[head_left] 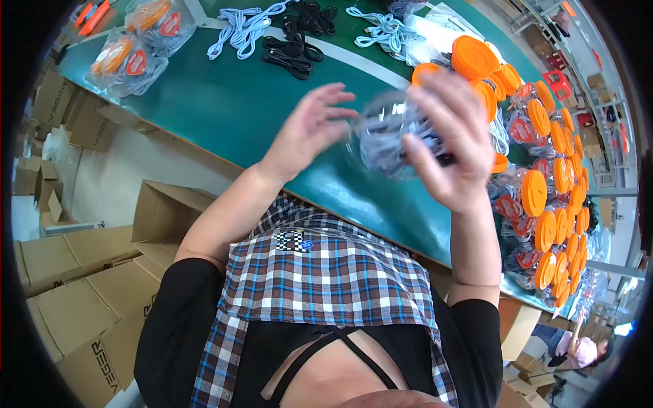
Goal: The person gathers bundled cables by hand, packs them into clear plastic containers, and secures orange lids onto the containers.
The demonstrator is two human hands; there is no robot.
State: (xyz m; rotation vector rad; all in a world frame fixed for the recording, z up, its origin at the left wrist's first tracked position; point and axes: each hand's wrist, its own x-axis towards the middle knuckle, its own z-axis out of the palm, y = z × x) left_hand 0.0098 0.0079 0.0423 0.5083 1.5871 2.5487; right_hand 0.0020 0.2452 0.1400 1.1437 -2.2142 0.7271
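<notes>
One green table near cartons, right fingers around a clear jar, left fingers loosely open

One head-worn camera looks steeply down and forward from above a plaid apron, which sits close at the bottom. The left hand and right hand appear mid-view, near; the green surface extends beyond. Dark, rounded edges frame the wide view.

Left hand loose (right hand curved)
</notes>
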